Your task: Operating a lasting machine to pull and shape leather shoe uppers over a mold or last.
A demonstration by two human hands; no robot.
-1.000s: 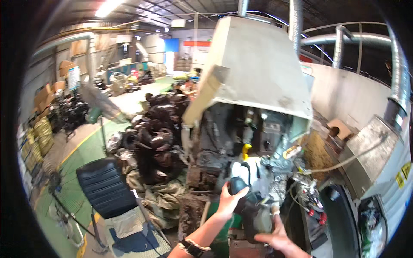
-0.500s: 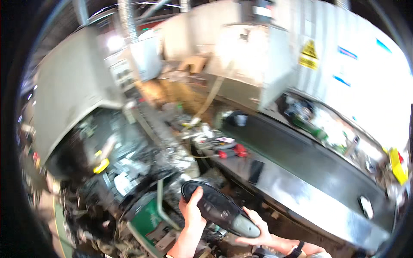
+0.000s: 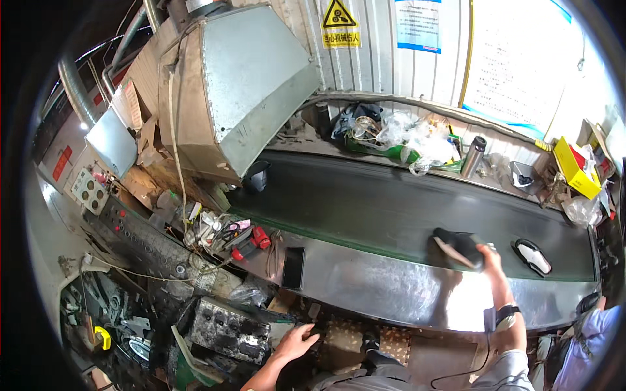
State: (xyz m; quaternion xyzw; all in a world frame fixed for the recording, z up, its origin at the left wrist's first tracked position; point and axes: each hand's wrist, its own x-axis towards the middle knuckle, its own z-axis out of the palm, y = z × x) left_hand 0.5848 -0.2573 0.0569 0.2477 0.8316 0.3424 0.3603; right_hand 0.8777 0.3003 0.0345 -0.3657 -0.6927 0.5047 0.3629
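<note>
Over the near right part of a dark conveyor belt [image 3: 365,202], my right hand [image 3: 490,259] grips one end of a black shoe [image 3: 462,247] with a pale sole edge. The shoe is tilted and slightly blurred; I cannot tell whether it touches the belt. To its right, a black-and-white shoe [image 3: 533,257] lies on the belt. My left hand [image 3: 297,342] is low, left of centre, with nothing in it and its fingers apart. It is nearest to a dark, dirty metal block [image 3: 229,330].
A metal ledge [image 3: 391,293] borders the belt, carrying a black phone [image 3: 293,268] and a red tool [image 3: 250,244]. A sheet-metal hood [image 3: 254,85] covers the belt's far left end. Behind stand a thermos [image 3: 474,156] and a yellow box [image 3: 576,168]. Another person's sleeve [image 3: 590,342] shows at right.
The view has swung right. Both hands held the shoe before; now my left hand has let go, and my right hand has carried it over the belt.
</note>
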